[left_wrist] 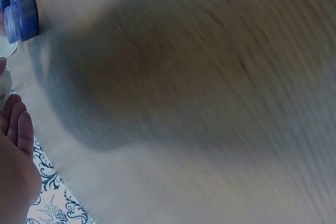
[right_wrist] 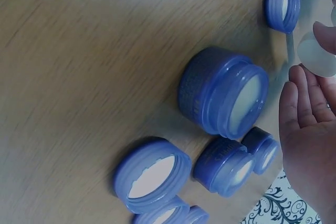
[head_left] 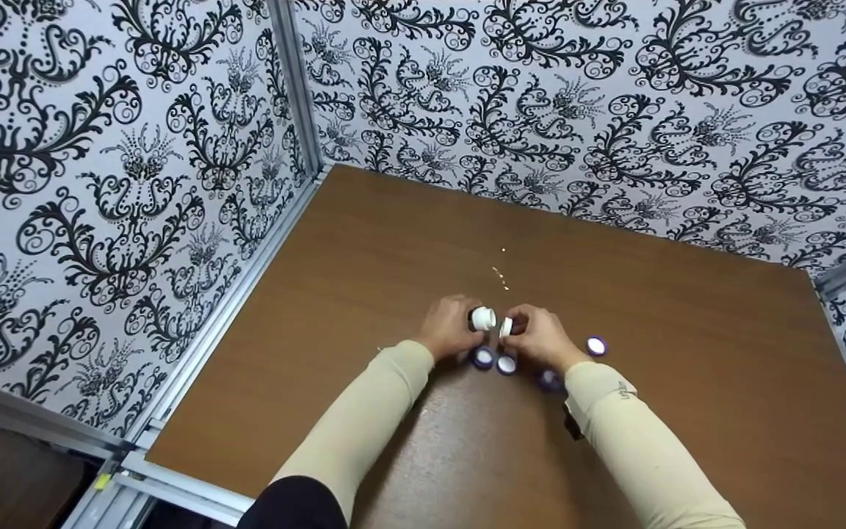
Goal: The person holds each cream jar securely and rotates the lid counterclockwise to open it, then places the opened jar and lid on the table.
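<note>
**Both hands on a small white jar and its lid**

The small white jar (head_left: 482, 318) sat in the left hand (head_left: 450, 332), held just above the brown table (head_left: 393, 250), fingers curled round it w/ the open end turned toward the right hand (head_left: 538, 336). Right hand pinched a flat white lid (head_left: 506, 327) just beside the jar's mouth, the two nearly touching; in the right wrist view the lid (right_wrist: 316, 53) showed as a pale disc at the fingertips (right_wrist: 299, 85), thumb above it. Left wrist view gave only the heel of the left hand (left_wrist: 16, 166) at the frame edge, blurred, so the grip can't be read from there.

Just nearer the person than the white jar, under the hands, blue jars stood on the table: one (head_left: 482, 357) below the left hand, another (head_left: 506, 364) next to it, a third (head_left: 548, 379) partly hidden by the right wrist. A fourth (head_left: 596, 346) stood to the right of the white jar, clear of the hand. Right wrist view showed a larger blue jar (right_wrist: 223, 93) open w/ pale cream inside, smaller blue ones (right_wrist: 223, 166) beside it, plus an upturned blue lid (right_wrist: 152, 174).

Beyond the white jar, a few pale specks (head_left: 500, 273) lay on the table. Black-and-white patterned walls (head_left: 614, 110) closed in the far & side edges.
</note>
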The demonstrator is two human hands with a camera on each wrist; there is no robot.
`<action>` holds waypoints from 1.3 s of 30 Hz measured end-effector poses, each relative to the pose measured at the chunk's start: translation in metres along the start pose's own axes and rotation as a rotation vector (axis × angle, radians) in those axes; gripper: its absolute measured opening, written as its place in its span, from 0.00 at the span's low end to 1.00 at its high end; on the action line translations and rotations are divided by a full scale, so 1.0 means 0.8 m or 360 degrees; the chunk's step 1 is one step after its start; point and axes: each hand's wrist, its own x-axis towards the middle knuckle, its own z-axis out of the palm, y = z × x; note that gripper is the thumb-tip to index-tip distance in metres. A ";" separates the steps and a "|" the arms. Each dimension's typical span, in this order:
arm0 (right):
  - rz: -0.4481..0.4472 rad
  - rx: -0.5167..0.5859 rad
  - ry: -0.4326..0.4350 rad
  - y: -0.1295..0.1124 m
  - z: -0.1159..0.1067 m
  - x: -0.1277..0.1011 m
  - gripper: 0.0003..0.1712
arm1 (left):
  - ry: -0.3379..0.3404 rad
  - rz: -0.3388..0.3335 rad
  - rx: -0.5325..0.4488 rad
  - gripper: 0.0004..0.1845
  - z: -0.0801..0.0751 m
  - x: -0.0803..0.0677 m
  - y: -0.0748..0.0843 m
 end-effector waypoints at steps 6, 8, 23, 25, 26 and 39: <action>-0.0002 -0.0017 -0.0014 0.002 0.003 -0.001 0.23 | -0.0012 -0.0001 -0.0006 0.19 0.000 0.000 -0.003; -0.0014 -0.0040 -0.0016 0.003 0.003 0.000 0.23 | -0.0014 -0.0007 -0.0005 0.19 0.001 -0.001 -0.003; 0.0002 -0.0213 0.0009 0.004 -0.003 0.000 0.19 | -0.0033 -0.0031 -0.0020 0.15 -0.002 -0.001 -0.003; -0.0004 -0.0238 0.0012 0.005 -0.003 -0.001 0.18 | -0.0037 -0.0034 -0.0025 0.16 -0.002 -0.002 -0.003; -0.0005 -0.0249 0.0011 0.005 -0.003 -0.002 0.17 | -0.0040 -0.0036 -0.0028 0.16 -0.002 -0.002 -0.003; 0.0014 -0.0349 -0.0011 0.007 -0.010 -0.005 0.17 | -0.0022 -0.0029 -0.0055 0.15 -0.001 -0.002 -0.006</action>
